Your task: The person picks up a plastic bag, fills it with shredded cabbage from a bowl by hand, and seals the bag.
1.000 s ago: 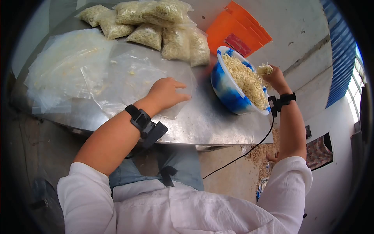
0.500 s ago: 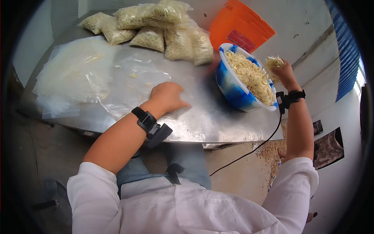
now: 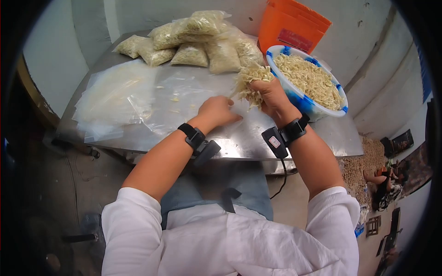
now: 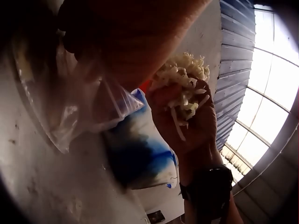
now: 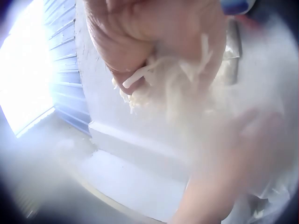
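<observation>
My right hand (image 3: 275, 99) grips a handful of pale shredded strips (image 3: 251, 82), with ends sticking out between the fingers. It is over the metal table, just left of a blue-and-white bowl (image 3: 300, 97) heaped with the same strips (image 3: 311, 78). Close by on its left, my left hand (image 3: 216, 112) holds a clear plastic bag (image 4: 91, 100) low over the tabletop. The left wrist view has the thin film hanging from that hand's fingers. Haze blurs much of the right wrist view, where both hands appear near each other.
A pile of flat clear bags (image 3: 117, 94) lies on the left of the metal table (image 3: 338, 142). Several filled bags (image 3: 191, 54) are heaped along the back, beside an orange container (image 3: 292, 23) behind the bowl. Loose shreds (image 3: 175, 99) dot the tabletop.
My right hand has come left from the bowl's far right side with its handful of strips, now near my left hand. The left hand stays low over the table. The head view has shifted.
</observation>
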The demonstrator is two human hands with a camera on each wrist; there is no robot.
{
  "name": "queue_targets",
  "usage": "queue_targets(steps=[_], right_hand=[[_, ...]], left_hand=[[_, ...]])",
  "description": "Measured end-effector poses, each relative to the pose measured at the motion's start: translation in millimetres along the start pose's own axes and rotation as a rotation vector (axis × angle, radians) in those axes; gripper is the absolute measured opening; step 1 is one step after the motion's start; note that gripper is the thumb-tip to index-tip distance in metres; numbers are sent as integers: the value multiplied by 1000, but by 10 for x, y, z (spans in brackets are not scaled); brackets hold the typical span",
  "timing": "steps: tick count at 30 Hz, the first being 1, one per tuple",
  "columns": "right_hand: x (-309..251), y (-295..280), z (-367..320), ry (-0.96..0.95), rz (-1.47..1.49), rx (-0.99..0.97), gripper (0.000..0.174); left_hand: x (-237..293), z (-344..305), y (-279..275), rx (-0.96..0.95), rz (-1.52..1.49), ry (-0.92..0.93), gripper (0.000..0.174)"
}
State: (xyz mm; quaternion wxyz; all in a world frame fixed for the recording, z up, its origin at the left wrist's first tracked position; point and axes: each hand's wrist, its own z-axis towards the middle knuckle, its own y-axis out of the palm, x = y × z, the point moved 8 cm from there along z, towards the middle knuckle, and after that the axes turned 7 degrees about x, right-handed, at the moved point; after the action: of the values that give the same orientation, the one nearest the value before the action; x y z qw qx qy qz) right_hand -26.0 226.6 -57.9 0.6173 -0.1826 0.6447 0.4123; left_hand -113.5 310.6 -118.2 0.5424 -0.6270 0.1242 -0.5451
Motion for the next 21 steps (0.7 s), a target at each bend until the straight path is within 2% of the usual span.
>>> queue_targets(steps=[2, 3, 5, 13, 16, 19, 21], right_hand=[[198, -25, -45, 38, 35, 27, 31], [305, -63, -38, 70, 42, 51, 30], [423, -98, -30, 91, 88, 56, 29], [588, -29, 133, 94, 168, 125, 21], [715, -85, 200, 93, 92, 132, 20], [708, -150, 210, -3, -45, 167, 21], [705, -161, 214, -63, -281, 114, 23]], left_hand=[[-12, -10, 4, -71, -181, -60, 45], [-37, -6, 6, -68, -172, -63, 45], [-42, 11, -2, -11, -235, -6, 40], [-212, 94, 151, 44, -447, -25, 28], [-187, 48, 84, 24, -429, -1, 26], [-160, 0, -3, 38, -389, 15, 31], [-128, -37, -72, 78, -381, 28, 36]])
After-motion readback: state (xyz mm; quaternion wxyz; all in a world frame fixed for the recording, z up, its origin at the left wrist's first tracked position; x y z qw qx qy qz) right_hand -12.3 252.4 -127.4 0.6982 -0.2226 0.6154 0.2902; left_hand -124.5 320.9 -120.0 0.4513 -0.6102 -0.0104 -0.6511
